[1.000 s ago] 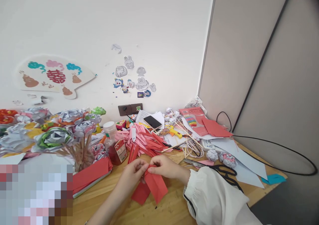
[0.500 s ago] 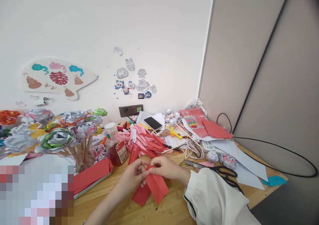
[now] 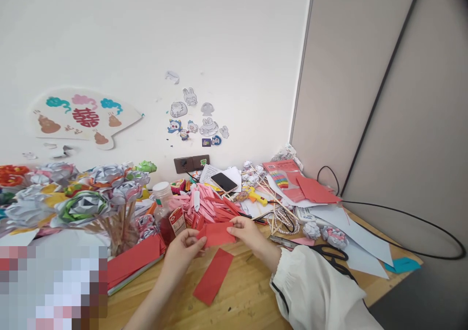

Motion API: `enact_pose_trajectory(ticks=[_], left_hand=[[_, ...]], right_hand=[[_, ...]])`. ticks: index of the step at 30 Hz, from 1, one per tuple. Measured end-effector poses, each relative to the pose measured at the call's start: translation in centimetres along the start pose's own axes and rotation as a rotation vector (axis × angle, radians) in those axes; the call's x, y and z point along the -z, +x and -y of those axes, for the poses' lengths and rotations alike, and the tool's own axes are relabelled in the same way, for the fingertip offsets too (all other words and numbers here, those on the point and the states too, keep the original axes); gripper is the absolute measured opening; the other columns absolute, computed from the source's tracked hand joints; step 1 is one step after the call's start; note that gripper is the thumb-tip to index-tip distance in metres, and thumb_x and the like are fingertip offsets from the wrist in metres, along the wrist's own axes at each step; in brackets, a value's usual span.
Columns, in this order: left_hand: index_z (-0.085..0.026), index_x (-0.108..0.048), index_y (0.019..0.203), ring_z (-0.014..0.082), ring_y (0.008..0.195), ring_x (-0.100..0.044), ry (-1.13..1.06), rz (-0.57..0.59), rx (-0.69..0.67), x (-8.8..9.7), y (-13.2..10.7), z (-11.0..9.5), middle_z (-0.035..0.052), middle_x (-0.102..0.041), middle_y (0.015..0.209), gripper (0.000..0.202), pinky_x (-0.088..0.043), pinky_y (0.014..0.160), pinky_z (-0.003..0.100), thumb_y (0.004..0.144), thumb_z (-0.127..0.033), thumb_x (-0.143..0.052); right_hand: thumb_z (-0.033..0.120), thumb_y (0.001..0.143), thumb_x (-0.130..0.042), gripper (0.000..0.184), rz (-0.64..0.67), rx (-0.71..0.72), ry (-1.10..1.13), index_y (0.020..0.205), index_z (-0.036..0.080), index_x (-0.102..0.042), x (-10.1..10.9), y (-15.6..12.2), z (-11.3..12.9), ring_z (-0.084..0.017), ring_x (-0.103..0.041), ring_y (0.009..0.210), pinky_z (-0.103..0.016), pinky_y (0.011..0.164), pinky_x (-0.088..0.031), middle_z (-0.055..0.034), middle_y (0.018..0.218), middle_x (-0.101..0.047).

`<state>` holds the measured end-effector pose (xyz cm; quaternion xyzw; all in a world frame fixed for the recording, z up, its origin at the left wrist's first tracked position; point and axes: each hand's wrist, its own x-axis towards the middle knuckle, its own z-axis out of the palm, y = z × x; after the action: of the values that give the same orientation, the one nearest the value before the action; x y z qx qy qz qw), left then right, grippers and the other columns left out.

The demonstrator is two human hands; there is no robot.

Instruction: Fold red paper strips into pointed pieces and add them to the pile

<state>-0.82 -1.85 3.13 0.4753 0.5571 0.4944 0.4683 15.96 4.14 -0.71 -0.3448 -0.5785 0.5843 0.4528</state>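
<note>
A red paper strip (image 3: 216, 234) is stretched level between my two hands, just above the wooden table. My left hand (image 3: 188, 244) pinches its left end between thumb and fingers. At the other end, my right hand (image 3: 241, 230) grips the corner with thumb and forefinger. A second red paper rectangle (image 3: 214, 276) lies slanted on the table below them, touched by neither hand. Behind the held strip spreads a heap of folded pink and red paper strips (image 3: 208, 203).
Paper flowers (image 3: 84, 203) on sticks crowd the left, beside a stack of red paper (image 3: 135, 257) and a jar (image 3: 163, 208). Black-handled scissors (image 3: 329, 254), a yellow glue gun (image 3: 258, 196), a phone (image 3: 224, 182) and beads (image 3: 283, 220) lie right and behind. A black cable (image 3: 409, 215) loops at right.
My hands have moved apart and slightly up, and the held red paper has turned from hanging down to stretched sideways. The other red rectangle now lies fully in view.
</note>
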Motion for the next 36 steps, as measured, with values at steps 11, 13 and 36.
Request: enact_pose_trajectory(ticks=[11,13,36], left_hand=[[-0.016,-0.059,0.067,0.0172,0.061,-0.054,0.341,0.146,-0.217,-1.5,-0.8,1.2,0.0001,-0.061,0.061,0.021,-0.04,0.056,0.025,0.062,-0.035,-0.052],[-0.015,-0.059,0.072,0.0174,0.062,-0.055,0.265,0.118,-0.241,-1.4,-0.6,1.2,0.002,-0.063,0.066,0.023,-0.041,0.057,0.026,0.065,-0.035,-0.051],[-0.015,-0.057,0.072,0.0183,0.069,-0.056,0.332,0.085,-0.262,-2.1,-1.1,1.0,0.0026,-0.064,0.071,0.023,-0.043,0.063,0.026,0.067,-0.036,-0.051]], right_hand=[[0.038,0.068,-0.055,0.03,0.182,0.099,-0.106,0.087,0.016,-0.059,-1.5,-1.7,1.4,-0.011,-0.048,0.062,-0.024,0.059,-0.038,-0.0014,0.072,-0.055],[0.042,0.071,-0.05,0.035,0.186,0.04,0.063,0.094,0.017,-0.056,-1.5,-1.8,1.6,-0.009,-0.048,0.058,-0.023,0.057,-0.038,-0.0014,0.07,-0.054],[0.043,0.06,-0.061,0.032,0.148,-0.028,0.003,0.069,0.013,-0.052,-2.1,-2.0,1.2,-0.004,-0.035,0.044,-0.016,0.041,-0.025,0.0055,0.053,-0.042]])
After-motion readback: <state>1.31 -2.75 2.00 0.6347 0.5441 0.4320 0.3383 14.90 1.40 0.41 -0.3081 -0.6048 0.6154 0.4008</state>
